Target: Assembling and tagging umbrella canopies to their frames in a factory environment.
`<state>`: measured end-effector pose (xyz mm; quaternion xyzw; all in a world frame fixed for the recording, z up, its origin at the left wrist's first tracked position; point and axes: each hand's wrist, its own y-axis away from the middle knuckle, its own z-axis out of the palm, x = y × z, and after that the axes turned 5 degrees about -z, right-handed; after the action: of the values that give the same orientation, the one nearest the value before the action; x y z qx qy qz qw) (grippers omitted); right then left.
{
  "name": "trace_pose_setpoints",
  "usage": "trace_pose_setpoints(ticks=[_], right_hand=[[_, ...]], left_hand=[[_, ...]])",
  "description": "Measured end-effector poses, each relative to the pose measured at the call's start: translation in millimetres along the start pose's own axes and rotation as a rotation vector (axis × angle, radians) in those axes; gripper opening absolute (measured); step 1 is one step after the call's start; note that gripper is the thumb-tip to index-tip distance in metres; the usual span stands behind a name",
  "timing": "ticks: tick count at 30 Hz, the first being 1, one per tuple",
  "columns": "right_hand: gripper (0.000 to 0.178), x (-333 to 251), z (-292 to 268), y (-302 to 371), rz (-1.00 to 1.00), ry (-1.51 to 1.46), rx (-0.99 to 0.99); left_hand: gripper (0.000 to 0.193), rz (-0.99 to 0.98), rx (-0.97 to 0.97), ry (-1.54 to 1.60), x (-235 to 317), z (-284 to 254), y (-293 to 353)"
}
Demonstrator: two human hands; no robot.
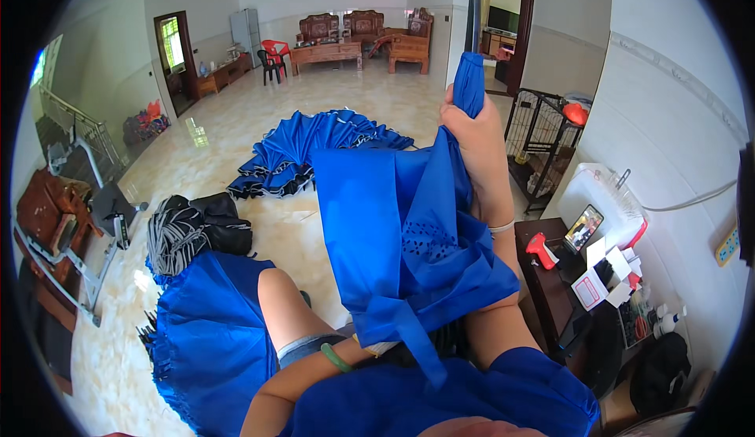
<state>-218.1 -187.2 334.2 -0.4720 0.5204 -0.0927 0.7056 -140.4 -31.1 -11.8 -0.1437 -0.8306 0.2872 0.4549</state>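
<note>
A blue umbrella (358, 224) is raised in front of me, its loose canopy draping down and a strap of the same cloth hanging at the bottom. My right hand (477, 130) is closed around the gathered upper end of the cloth, and a dark shaft (473, 24) sticks out above it. A patch of small dark cut-out or printed marks shows on the canopy. My left forearm (314, 370), with a green bangle, reaches in under the lower folds; the fabric hides the fingers of that hand.
Blue pleated cloth (314, 150) fans out on the floor ahead. To the left lie more blue cloth (212, 335) and a black-and-grey bundle (193, 236). On the right, a dark table (539, 236) holds a red glue gun (541, 250) and a phone (583, 227); a black wire cage (543, 142) stands beyond.
</note>
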Motion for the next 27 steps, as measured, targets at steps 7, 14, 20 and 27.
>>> trace_pose_setpoints(ticks=[7,14,20,27], right_hand=[[0.013,10.9,-0.1,12.9,0.092,-0.137,-0.018],[0.018,19.4,-13.1,-1.7,0.034,0.007,-0.084],[0.036,26.6,-27.8,-15.5,0.257,-0.645,-0.071],[0.046,98.2,-60.4,-11.0,0.068,-0.364,-0.066]], left_hand=[[0.021,0.028,0.079,-0.01,11.6,-5.3,-16.5],[0.021,0.06,0.204,-0.039,24.3,-19.5,-31.5],[0.024,0.09,0.3,-0.072,35.4,-18.4,-41.8],[0.03,0.051,0.337,-0.083,49.8,-24.0,-25.3]])
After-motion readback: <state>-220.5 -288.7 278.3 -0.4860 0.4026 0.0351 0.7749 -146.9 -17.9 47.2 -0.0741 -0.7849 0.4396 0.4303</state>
